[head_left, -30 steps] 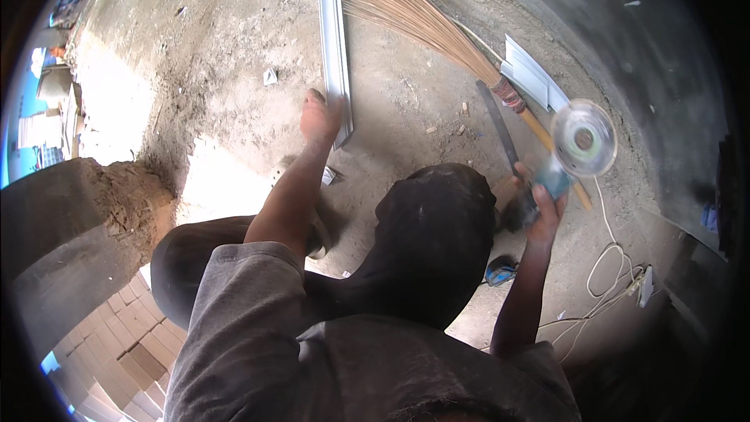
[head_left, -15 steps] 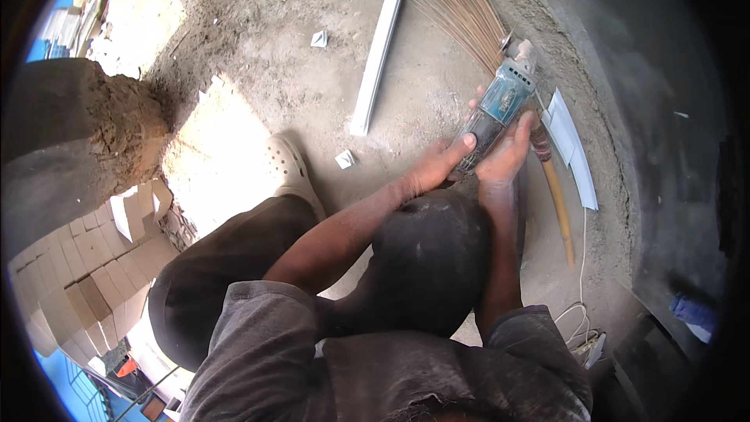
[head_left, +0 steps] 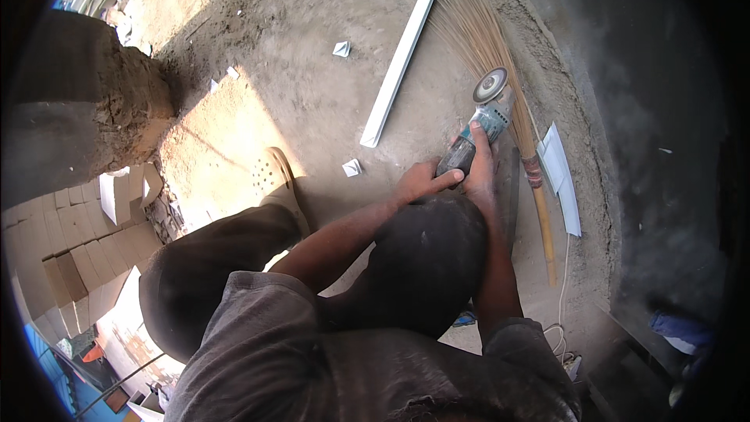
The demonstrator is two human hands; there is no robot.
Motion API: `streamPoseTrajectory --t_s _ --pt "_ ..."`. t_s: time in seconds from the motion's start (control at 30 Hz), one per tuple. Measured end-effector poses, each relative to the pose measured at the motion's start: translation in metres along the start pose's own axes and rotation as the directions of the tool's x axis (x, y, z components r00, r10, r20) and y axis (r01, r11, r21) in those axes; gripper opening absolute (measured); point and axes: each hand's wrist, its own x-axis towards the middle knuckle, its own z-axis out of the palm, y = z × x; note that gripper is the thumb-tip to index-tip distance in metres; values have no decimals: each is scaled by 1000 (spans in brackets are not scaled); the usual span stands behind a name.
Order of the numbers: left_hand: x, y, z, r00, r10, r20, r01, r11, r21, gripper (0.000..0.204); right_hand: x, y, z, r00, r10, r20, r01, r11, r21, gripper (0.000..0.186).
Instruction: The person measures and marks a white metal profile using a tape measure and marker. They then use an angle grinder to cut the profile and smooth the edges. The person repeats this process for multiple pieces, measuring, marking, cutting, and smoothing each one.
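Note:
I hold a teal and grey angle grinder point(head_left: 478, 126) in front of my knee, its round disc point(head_left: 491, 84) pointing away from me. My right hand point(head_left: 482, 166) wraps the body from the right. My left hand point(head_left: 420, 182) grips the rear end, one finger stretched along it. The disc sits beside the bristles of a straw broom point(head_left: 476, 35) lying on the dirt ground. A long white strip point(head_left: 401, 60) lies to the left of the grinder, untouched.
The broom's yellow handle point(head_left: 544, 227) runs along my right, next to white offcuts point(head_left: 564, 176). Small white scraps point(head_left: 351, 167) dot the ground. My sandalled foot point(head_left: 273, 177) is at left, with stacked pale bricks point(head_left: 62, 254) and an earth mound point(head_left: 117, 94). A cable point(head_left: 559, 320) trails behind.
My left hand left the white strip and joined the right on the grinder. The grinder came down from the raised right side to low in front of me.

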Motion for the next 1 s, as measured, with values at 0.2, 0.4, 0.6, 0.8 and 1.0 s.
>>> streamPoseTrajectory --t_s 0.2,0.4,0.6,0.8,1.0 --pt "3 -45 -59 543 -200 -816 374 927 21 54 31 3 -46 956 89 280 -92 996 -3 52" --pt "9 -54 -61 625 -320 -712 467 884 12 51 15 -8 -35 913 90 399 -29 988 -154 53" --pt "15 -70 -70 750 -187 -635 443 854 272 31 20 4 -22 842 146 519 10 959 -285 54" --pt "-19 -111 -126 664 176 -727 357 779 515 18 33 21 -13 785 244 570 146 821 -552 57" --pt "-22 -123 -106 653 256 -712 343 739 580 20 36 56 14 752 305 584 196 743 -640 69"
